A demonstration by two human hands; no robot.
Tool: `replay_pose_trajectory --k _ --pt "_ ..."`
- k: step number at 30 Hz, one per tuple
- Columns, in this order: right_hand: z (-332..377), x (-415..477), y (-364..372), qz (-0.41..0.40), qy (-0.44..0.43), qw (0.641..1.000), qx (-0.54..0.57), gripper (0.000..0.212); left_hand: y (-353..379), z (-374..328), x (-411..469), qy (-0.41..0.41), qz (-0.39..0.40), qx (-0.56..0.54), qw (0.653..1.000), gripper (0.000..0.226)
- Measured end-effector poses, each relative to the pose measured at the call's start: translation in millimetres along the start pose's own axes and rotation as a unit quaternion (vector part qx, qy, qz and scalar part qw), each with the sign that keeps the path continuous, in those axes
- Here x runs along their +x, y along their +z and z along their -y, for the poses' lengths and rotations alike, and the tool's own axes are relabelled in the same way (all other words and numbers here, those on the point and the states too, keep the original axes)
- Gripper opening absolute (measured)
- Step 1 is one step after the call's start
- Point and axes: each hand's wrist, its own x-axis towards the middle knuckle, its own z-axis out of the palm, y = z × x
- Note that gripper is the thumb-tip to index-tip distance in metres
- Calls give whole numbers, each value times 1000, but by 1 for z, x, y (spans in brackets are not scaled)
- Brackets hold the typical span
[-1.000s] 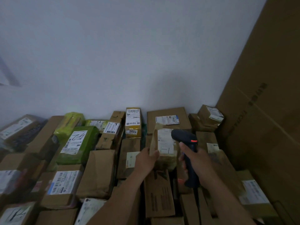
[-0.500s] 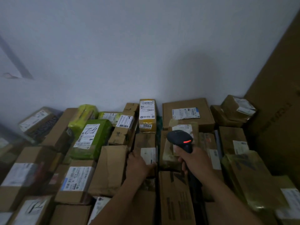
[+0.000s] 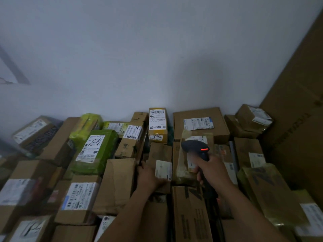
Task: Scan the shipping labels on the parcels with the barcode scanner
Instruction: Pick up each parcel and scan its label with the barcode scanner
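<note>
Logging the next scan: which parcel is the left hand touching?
The narrow brown cardboard parcel with a small white label, just below the yellow "5604" box; the left hand rests on its lower edge.

The scanner (image 3: 195,148) is black with a small red-orange light on top. Most boxes (image 3: 201,123) are plain brown. One parcel (image 3: 97,154) is green with a white label and black scribbles. A yellow box (image 3: 157,126) has a white label with black stripes. The wall (image 3: 139,58) is pale grey-white
</note>
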Motion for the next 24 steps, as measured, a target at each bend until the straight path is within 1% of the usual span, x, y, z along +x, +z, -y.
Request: replay_pose_trajectory --k 1,2,4,5,6,8,11,14,18,21,24 --pt "0 1 1 0 0 1000 4 43 -2 1 1 17 -6 -23 1000 130" --pt "0 1 2 -1 -3 1000 6 43 -4 2 2 36 -13 -41 998 114" --pt "-1 0 2 -1 -8 1000 8 42 -10 5 0 60 -28 -78 995 68" --pt "0 -1 2 0 -9 1000 7 43 -16 5 -3 63 -38 -104 992 51" --pt "0 -3 1 2 -9 1000 3 43 -21 6 -8 64 -53 -135 987 41" --pt "4 -7 -3 16 -7 1000 -5 40 -32 6 -19 61 -86 -208 972 34" --pt "12 -22 -8 55 -8 998 -3 35 -51 9 -37 66 -118 -315 939 31" --pt "19 -44 -11 89 -25 996 16 28 -74 15 -53 87 -102 -407 904 20" --pt "25 -80 -11 109 -59 992 -4 21 -109 19 -70 103 -116 -397 904 14" --pt "29 -105 -8 93 -85 990 -64 19 -132 24 -80 108 -129 -353 921 12" --pt "33 -125 -4 102 -108 981 -123 14 -151 30 -88 115 -131 -344 923 11"
